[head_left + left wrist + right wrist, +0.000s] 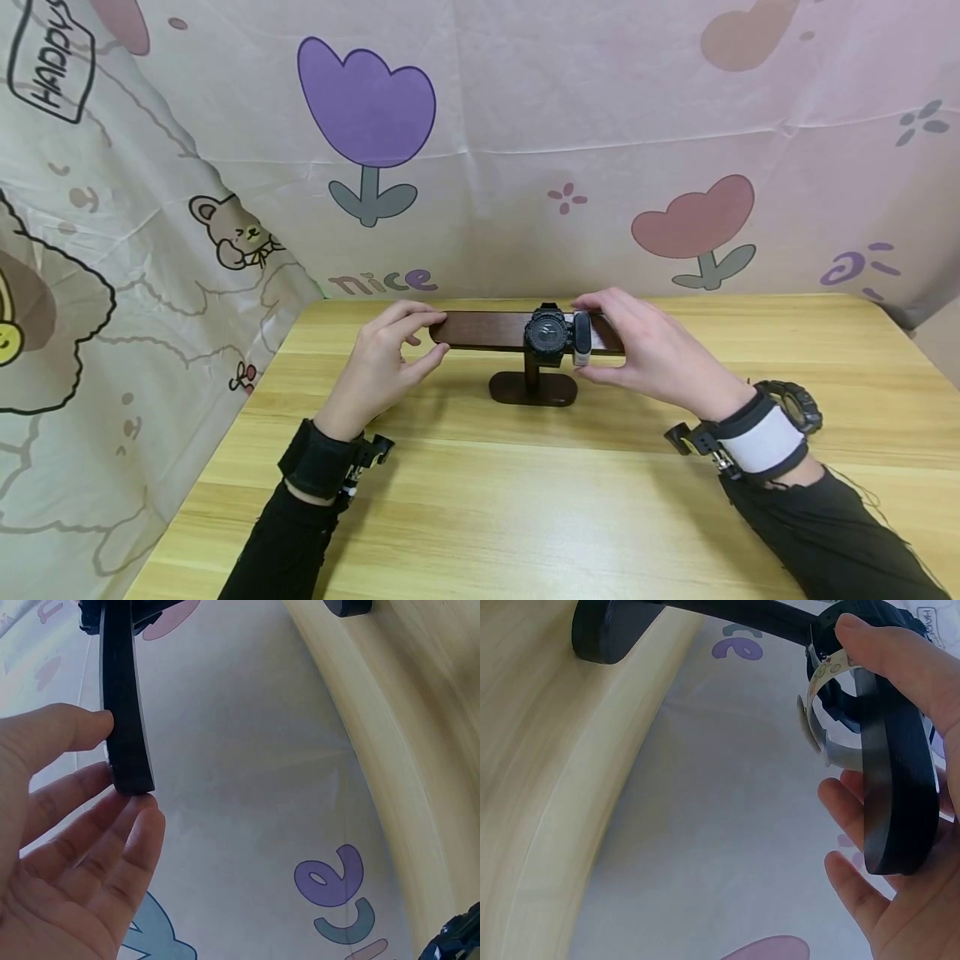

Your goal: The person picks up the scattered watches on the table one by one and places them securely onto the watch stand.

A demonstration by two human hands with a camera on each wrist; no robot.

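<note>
A dark brown wooden watch stand has a long bar on a short post and an oval base. My left hand pinches the bar's left end; in the left wrist view the thumb presses one side and fingertips touch the end. Around the bar's middle sits a black round watch. Right beside it is a slim dark-faced band watch with a light strap. My right hand pinches that one, fingers above and thumb below. In the right wrist view its light strap curves loosely around the bar.
A black watch-like ring shows just beyond my right wrist strap. The stand is on a light wood table whose back edge meets a printed cloth. More printed cloth hangs along the left side.
</note>
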